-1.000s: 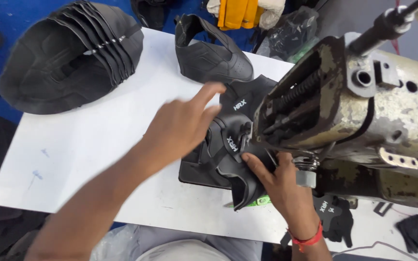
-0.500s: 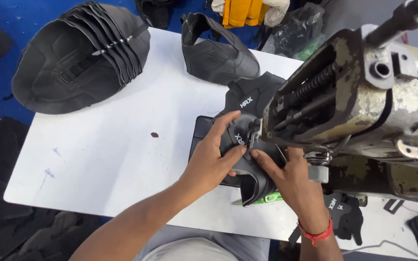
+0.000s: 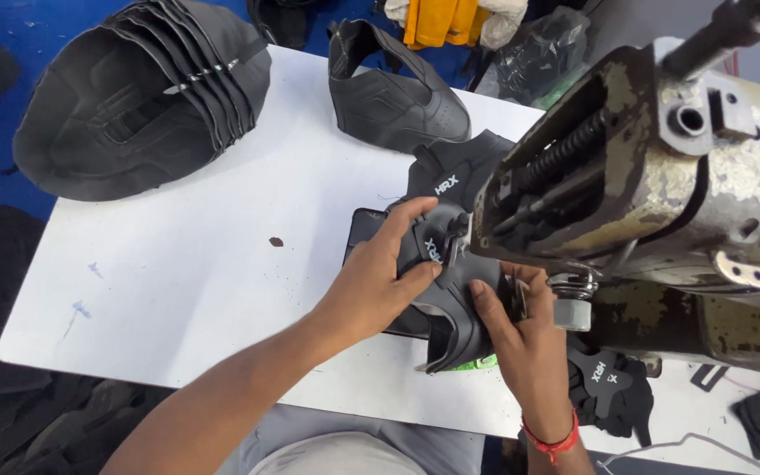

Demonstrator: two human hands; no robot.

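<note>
- Holding a black moulded shoe upper piece flat on the white tabletop, both hands press it right beside the head of the worn, rust-flecked metal sewing machine; this looks like a way to keep the seam line steady under the needle area, which the machine head hides.
- The left hand lies on the near-left side of the machine, fingers spread over the piece and thumb pushing against its raised edge; its grip is a loose, mostly open press, not a closed fist.
- The right hand, with a red thread band at the wrist, sits just below the machine head, fingers curled around the lower edge of the same piece, a light pinching grip that seems to guide it.
- Both forearms come up from the bottom edge, angled toward the machine, wrists nearly straight.
- A stack of black ribbed upper panels rests far to the left of the machine, partly off the tabletop edge.
- A single black stitched heel section stands upright just up-left of the machine.
- More small black cut pieces lie below the machine, to the right of the right wrist.
</note>
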